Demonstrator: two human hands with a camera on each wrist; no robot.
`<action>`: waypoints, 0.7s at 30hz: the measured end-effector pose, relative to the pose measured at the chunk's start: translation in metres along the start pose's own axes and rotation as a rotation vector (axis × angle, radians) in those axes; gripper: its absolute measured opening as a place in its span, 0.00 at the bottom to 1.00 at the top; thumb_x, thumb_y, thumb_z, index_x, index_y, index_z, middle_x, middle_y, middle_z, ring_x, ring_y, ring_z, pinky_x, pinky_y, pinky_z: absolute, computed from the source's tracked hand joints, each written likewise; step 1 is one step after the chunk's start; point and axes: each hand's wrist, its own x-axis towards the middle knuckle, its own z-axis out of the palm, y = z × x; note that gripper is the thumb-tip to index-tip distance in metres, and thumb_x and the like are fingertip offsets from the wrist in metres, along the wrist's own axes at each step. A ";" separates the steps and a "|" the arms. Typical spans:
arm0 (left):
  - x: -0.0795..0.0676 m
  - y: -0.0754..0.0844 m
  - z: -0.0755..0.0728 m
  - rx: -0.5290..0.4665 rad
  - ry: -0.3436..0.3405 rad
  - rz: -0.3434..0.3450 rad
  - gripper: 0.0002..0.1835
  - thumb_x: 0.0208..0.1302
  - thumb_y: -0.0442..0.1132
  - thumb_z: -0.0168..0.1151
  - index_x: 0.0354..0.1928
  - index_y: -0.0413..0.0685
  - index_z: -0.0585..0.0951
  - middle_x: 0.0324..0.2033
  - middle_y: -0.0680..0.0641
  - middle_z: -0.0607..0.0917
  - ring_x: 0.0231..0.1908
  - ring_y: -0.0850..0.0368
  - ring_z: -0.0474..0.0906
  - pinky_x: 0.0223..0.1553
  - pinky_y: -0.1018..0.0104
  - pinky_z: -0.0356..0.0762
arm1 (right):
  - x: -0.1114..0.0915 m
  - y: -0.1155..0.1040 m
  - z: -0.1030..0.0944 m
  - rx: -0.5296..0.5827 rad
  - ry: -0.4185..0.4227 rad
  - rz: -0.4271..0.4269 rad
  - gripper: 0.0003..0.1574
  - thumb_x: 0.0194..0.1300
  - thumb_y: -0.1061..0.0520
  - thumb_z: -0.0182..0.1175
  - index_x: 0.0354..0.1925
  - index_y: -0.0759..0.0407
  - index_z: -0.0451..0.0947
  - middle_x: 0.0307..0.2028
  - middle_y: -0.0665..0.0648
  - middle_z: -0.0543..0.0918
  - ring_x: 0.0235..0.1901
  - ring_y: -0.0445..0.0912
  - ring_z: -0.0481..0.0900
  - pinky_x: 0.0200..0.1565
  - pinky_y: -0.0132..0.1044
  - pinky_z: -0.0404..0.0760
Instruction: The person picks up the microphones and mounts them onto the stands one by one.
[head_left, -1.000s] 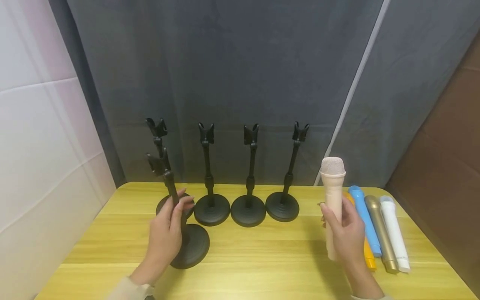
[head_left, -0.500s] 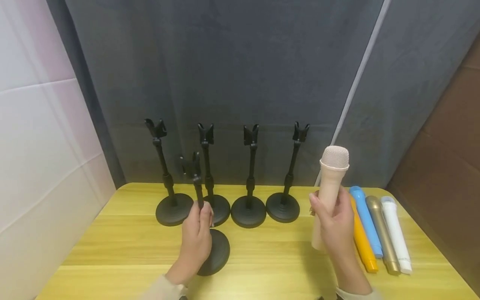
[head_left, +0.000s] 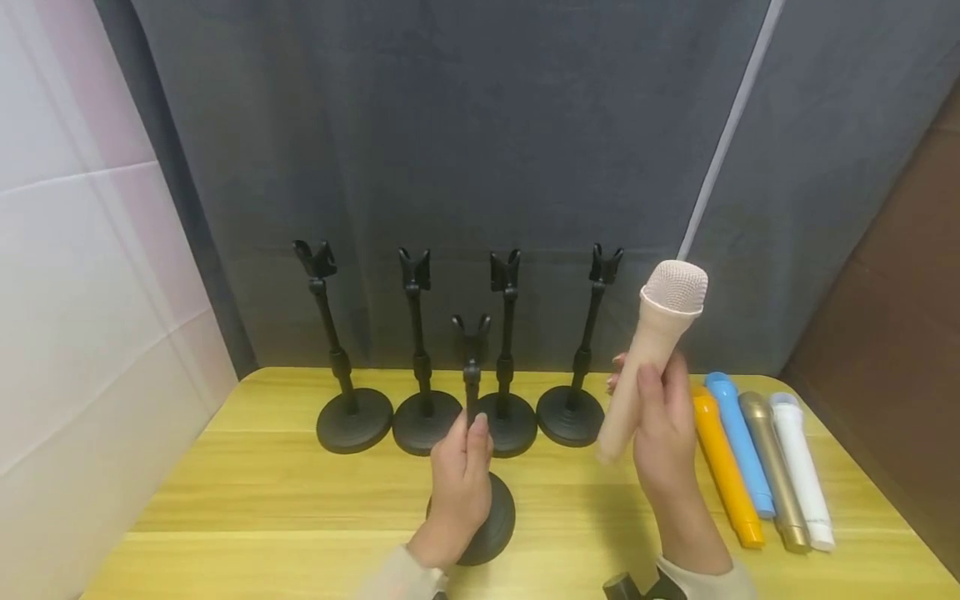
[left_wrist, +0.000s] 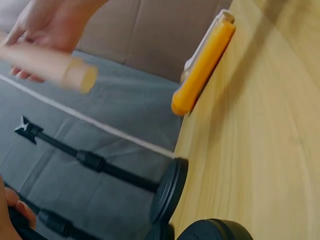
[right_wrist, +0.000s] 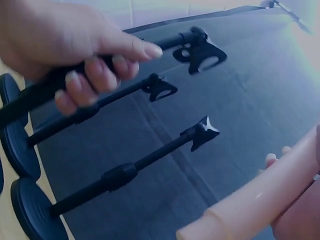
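Observation:
My left hand (head_left: 459, 479) grips the pole of a black microphone stand (head_left: 472, 354), whose round base (head_left: 495, 525) shows below the hand. In the right wrist view the fingers wrap round that pole under its forked clip (right_wrist: 206, 57). My right hand (head_left: 667, 442) holds a pale beige microphone (head_left: 648, 346) by its body. Its mesh head points up and right, its lower end tilts down to the left. The held microphone is apart from the clip of the held stand, to its right.
Several black microphone stands (head_left: 355, 421) stand in a row at the table's back, clips bare. On the right lie an orange microphone (head_left: 727, 471), a blue one (head_left: 741, 446), a gold one (head_left: 776, 475) and a white one (head_left: 802, 471). A grey curtain (head_left: 465, 125) hangs behind the table.
My left hand has carried the stand to the right, from the front left to the middle. My right hand has raised the beige microphone and tilted its head further to the right.

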 end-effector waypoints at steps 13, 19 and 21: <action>-0.006 0.006 0.042 -0.019 0.011 0.121 0.16 0.70 0.24 0.52 0.25 0.47 0.66 0.12 0.52 0.64 0.18 0.75 0.53 0.18 0.84 0.54 | 0.010 -0.005 0.005 -0.041 0.052 0.075 0.24 0.75 0.63 0.56 0.66 0.59 0.67 0.55 0.58 0.79 0.52 0.46 0.83 0.58 0.30 0.81; -0.007 0.007 0.045 -0.060 -0.005 0.107 0.17 0.70 0.23 0.51 0.24 0.47 0.64 0.11 0.52 0.63 0.17 0.77 0.50 0.16 0.84 0.53 | 0.014 -0.005 0.017 -0.010 0.075 0.012 0.25 0.67 0.67 0.64 0.61 0.64 0.73 0.53 0.60 0.80 0.52 0.51 0.83 0.59 0.32 0.81; -0.009 0.008 0.048 -0.076 -0.009 0.108 0.18 0.70 0.23 0.51 0.24 0.47 0.64 0.11 0.52 0.63 0.17 0.78 0.50 0.16 0.84 0.53 | 0.017 -0.005 0.020 -0.018 0.077 -0.013 0.26 0.65 0.68 0.65 0.61 0.64 0.73 0.53 0.59 0.81 0.53 0.51 0.83 0.60 0.32 0.80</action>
